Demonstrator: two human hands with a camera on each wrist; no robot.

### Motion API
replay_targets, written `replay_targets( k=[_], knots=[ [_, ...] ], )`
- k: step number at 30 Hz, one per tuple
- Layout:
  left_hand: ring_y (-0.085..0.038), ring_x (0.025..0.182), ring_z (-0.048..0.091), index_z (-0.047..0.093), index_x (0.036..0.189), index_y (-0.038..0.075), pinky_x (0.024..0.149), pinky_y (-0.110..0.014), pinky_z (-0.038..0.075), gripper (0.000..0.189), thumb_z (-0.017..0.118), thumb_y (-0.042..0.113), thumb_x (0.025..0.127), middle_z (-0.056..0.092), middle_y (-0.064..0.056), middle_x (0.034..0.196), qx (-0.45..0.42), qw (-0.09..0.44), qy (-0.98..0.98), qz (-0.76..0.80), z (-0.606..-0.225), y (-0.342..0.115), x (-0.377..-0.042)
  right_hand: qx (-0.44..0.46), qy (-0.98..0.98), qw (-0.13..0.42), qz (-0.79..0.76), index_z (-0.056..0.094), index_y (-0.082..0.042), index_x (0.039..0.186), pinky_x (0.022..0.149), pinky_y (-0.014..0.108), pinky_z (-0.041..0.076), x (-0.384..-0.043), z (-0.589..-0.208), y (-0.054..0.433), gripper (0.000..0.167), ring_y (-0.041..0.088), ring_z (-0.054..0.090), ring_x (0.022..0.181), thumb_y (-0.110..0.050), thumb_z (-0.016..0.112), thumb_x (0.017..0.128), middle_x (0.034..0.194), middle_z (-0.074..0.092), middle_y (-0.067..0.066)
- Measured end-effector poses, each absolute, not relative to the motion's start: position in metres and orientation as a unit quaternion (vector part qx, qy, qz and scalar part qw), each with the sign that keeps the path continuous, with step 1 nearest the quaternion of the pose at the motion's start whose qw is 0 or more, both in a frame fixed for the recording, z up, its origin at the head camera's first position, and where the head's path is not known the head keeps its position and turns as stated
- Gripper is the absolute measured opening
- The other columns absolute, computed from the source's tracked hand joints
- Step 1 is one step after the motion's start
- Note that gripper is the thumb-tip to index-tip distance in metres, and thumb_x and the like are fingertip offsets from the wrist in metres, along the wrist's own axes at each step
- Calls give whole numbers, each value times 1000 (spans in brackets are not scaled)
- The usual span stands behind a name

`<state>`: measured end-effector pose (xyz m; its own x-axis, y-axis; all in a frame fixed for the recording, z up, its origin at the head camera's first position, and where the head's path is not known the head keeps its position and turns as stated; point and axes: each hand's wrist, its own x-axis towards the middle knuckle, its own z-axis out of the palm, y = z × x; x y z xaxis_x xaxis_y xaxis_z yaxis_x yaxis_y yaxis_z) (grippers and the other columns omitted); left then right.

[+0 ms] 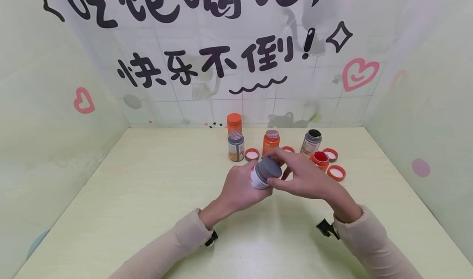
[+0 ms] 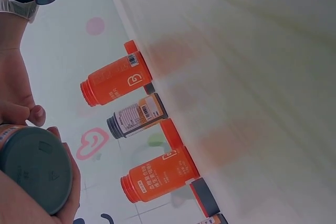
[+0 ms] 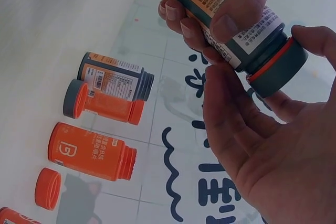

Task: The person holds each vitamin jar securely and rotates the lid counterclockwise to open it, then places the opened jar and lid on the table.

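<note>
My left hand (image 1: pixel 242 188) grips a grey supplement bottle (image 1: pixel 260 180) with a white and orange label, tilted above the table. Its flat base (image 2: pixel 39 171) faces the left wrist view. At the bottle's mouth is a grey screw cap (image 1: pixel 269 167); an orange inner rim shows along its edge in the right wrist view. My right hand (image 1: pixel 306 176) pinches this cap (image 3: pixel 281 69) between thumb and fingers. Whether the cap is still threaded on, I cannot tell.
Behind the hands stand a capped orange bottle (image 1: pixel 234 123), a foil-sealed grey bottle (image 1: pixel 236 148), a foil-sealed orange bottle (image 1: pixel 271 144), an open grey bottle (image 1: pixel 311 142) and an open orange bottle (image 1: pixel 320 160). Several loose caps (image 1: pixel 336 173) lie beside them. Walls enclose the table (image 1: pixel 148 180).
</note>
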<state>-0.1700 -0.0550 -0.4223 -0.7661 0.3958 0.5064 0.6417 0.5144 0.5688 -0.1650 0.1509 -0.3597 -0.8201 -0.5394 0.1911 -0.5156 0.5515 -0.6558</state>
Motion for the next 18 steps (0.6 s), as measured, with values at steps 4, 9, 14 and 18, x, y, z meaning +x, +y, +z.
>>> replay_targets(
  k=[4, 9, 14, 18],
  knots=[
    [-8, 64, 62, 66, 102, 7, 58, -17, 49, 34, 82, 24, 77, 70, -1, 80, -302, 162, -857, -385, -423, -56, -171, -282, 887, 14, -366, 57, -22, 133, 74, 32, 59, -165, -361, 149, 52, 14, 65, 96, -36, 79, 88, 106, 68, -7],
    [-8, 66, 64, 66, 102, 8, 59, -17, 51, 33, 82, 25, 79, 71, 0, 81, -300, 156, -857, -390, -422, -56, -170, -257, 898, 5, -357, 62, -24, 120, 72, 30, 58, -165, -361, 147, 42, 12, 64, 91, -43, 79, 88, 100, 68, -11],
    [-8, 65, 63, 66, 101, 9, 59, -18, 51, 32, 81, 25, 78, 70, 0, 80, -299, 157, -856, -391, -422, -57, -171, -269, 890, 10, -368, 62, -21, 124, 76, 32, 60, -165, -360, 147, 41, 14, 64, 97, -35, 79, 88, 106, 67, -8],
    [-9, 66, 64, 65, 101, 8, 59, -18, 51, 33, 82, 24, 78, 71, 0, 81, -299, 156, -857, -390, -422, -56, -171, -278, 887, 19, -368, 59, -21, 129, 79, 34, 60, -164, -359, 148, 46, 16, 64, 102, -29, 77, 89, 111, 67, -6]
  ],
)
